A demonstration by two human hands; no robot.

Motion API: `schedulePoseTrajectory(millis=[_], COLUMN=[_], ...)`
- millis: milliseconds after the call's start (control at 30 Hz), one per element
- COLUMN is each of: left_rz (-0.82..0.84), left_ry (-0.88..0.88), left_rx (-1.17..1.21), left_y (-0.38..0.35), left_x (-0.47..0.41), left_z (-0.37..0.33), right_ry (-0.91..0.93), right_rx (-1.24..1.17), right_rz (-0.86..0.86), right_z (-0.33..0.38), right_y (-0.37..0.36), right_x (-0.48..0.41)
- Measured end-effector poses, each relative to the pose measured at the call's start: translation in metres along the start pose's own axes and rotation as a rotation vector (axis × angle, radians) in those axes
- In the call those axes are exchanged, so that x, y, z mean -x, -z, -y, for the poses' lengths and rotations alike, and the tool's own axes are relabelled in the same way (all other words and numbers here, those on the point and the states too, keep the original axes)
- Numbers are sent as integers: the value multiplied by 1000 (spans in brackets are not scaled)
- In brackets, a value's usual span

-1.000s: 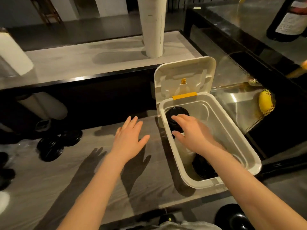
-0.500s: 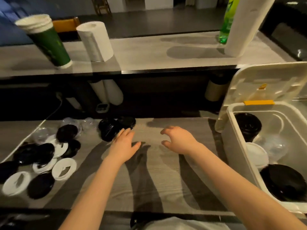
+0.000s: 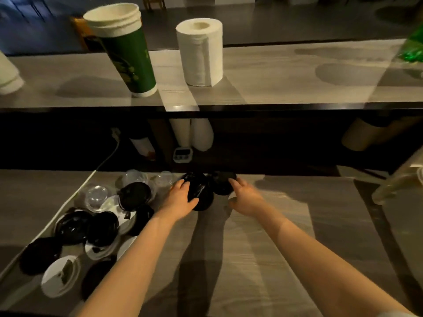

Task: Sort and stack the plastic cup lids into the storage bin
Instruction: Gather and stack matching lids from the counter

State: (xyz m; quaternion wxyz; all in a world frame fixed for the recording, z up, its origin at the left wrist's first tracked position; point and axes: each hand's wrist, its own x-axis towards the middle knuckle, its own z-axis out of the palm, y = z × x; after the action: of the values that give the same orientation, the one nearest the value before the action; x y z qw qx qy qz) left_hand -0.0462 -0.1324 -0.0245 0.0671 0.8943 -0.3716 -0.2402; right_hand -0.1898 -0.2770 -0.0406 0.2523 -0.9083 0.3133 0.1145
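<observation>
A black lid (image 3: 202, 191), seemingly a small stack, lies at the back of the lower wooden counter (image 3: 263, 259). My left hand (image 3: 180, 197) grips it from the left, fingers over its top edge and thumb at its near edge. A second black lid (image 3: 220, 183) lies just to its right, and the fingertips of my right hand (image 3: 246, 196) touch its right rim with the thumb held apart. Further left lies a loose pile of black lids (image 3: 103, 227), white lids (image 3: 60, 279) and clear lids (image 3: 97, 195). Only a corner of the white storage bin (image 3: 398, 186) shows at the right edge.
On the raised counter behind stand a stack of green paper cups (image 3: 128, 53) and a paper towel roll (image 3: 201, 51), with a green bottle (image 3: 414, 46) at far right. A white cable (image 3: 107, 156) runs down to the lid pile, and a small timer (image 3: 182, 154) sits in the dark recess.
My right hand left the bin and the view swung left. Both hands moved forward to the two black lids at the back of the counter, and the left one took hold.
</observation>
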Motion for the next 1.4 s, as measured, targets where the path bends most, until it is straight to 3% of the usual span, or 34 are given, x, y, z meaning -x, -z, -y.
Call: schedulePoseTrajectory(millis=[167,367,500,633,1000,1400], left_rz=[90,45,109,64,-161,-329], left_ry=[-99,-119,-88,-93,-25,-166], left_rx=[-61,-8,17,54,235,297], left_y=[-5,-11,-10,-8,1,21], left_x=[-28,-48,-60,-63,-26,44], left_z=[11,14,11,6,4,-46], right_ry=[-58,-45,-55,-33,-21,-3], right_rx=[65,5,-29,-79,-525,-580], right_rz=[42,-213,-232,-290,-473,-679], right_z=[8,4,3,-1,-8,-34], right_y=[-20,-42,-40,-37,-24,29], right_x=[-26,-33,-46,-48,-10,86])
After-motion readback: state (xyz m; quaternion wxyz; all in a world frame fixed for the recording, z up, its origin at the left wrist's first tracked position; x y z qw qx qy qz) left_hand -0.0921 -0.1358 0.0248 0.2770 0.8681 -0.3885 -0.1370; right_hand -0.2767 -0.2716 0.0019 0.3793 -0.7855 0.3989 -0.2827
